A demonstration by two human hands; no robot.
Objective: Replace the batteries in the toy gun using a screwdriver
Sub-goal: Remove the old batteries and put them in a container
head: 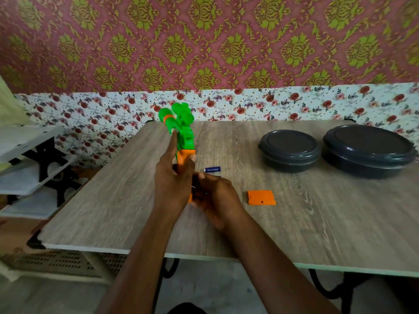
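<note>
Right now, fingertips: the left hand's point(173, 175) index finger lies straight along the green body while the thumb and other fingers wrap the orange grip; this hand holds the toy gun firmly.
Right hand point(215, 196): fingers curled in at the butt of the grip, just near of the left hand. Whether they pinch a battery or only press there I cannot tell; motion blur and the left hand hide the tips.
Toy gun point(181, 130): lifted off the table, barrel pointing up and away, grip end down toward the right hand, over the table's middle.
Battery point(213, 169): one blue cell lies on the table just right of the grip and just beyond the right hand, touching neither.
Cover point(261, 197): the orange battery door lies flat to the right of the right hand, apart from it, screw hole showing.
Screwdriver: not seen; possibly hidden under the hands.
Step, as I judge it: compartment open, cells going in or out at the grip.
Table point(294, 234): wood-grain top, two dark lidded containers point(290, 150) at the far right, well clear.
Risk, polarity: a cell pushed in the wrong way round, since the opening faces away from view.
Risk, drop: tilting the gun could let a seated cell slide out.
Risk, roll: a knock from the right wrist could send the loose cell rolling.
Risk, screw: it is too small to spot here and easily lost.
</note>
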